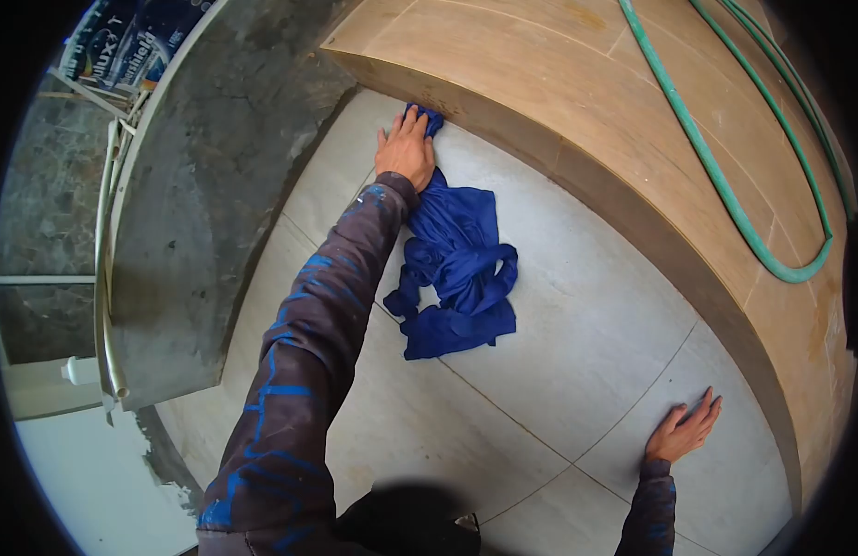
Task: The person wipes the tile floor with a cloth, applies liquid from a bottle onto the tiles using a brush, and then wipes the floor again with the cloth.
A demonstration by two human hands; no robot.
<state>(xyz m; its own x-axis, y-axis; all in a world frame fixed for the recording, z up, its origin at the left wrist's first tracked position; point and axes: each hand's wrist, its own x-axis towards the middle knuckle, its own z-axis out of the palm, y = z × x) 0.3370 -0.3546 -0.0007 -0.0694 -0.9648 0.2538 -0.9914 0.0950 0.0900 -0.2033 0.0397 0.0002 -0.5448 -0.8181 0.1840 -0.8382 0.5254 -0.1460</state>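
Observation:
My left hand (pixel 406 151) reaches far forward, to the corner where the floor meets the step. It presses a bunched end of a dark blue cloth (pixel 458 218) against the floor, with the fingers over the fabric. The cloth looks like a garment and trails back toward me in crumpled folds on the grey floor tiles (pixel 577 306). At the lower right, my right hand (pixel 686 426) holds nothing; its fingers are stretched out, low over or touching the tiles. I cannot tell whether its palm bears on the floor.
A wood-look tiled step (pixel 540 83) curves along the far and right side, with a green hose (pixel 698 139) looped on it. To the left rises a grey cement surface (pixel 206 185). Beyond it are pale pipes (pixel 109 269) and blue printed packaging (pixel 132 42).

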